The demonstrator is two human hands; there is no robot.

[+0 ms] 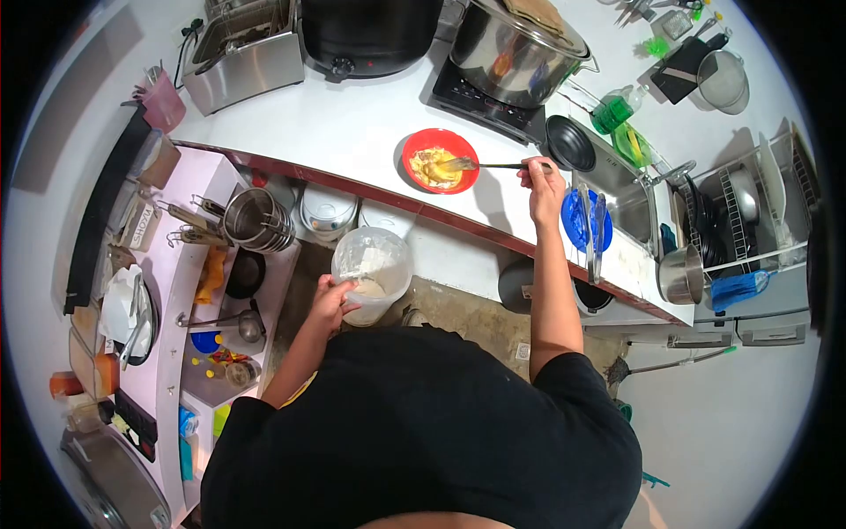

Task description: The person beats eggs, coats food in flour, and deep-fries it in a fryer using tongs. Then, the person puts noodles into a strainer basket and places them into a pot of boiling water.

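My right hand [545,181] is closed round the dark handle of a spatula [458,164], whose head lies in a red bowl [473,181]. Yellowish food [434,166] fills part of that bowl, which stands on the white counter [352,132]. My left hand [333,301] grips the rim of a translucent plastic tub [397,260] in front of the counter. White powder shows inside the tub. Right of the bowl, metal tongs [590,234] lie across a blue plate [575,220].
A large steel pot [511,62] stands on a black induction cooker [476,101]. The sink [617,176] and a dish rack [749,212] are at the right. Fryers [247,66] stand at the back left. Strainers [251,216] hang by the left shelf.
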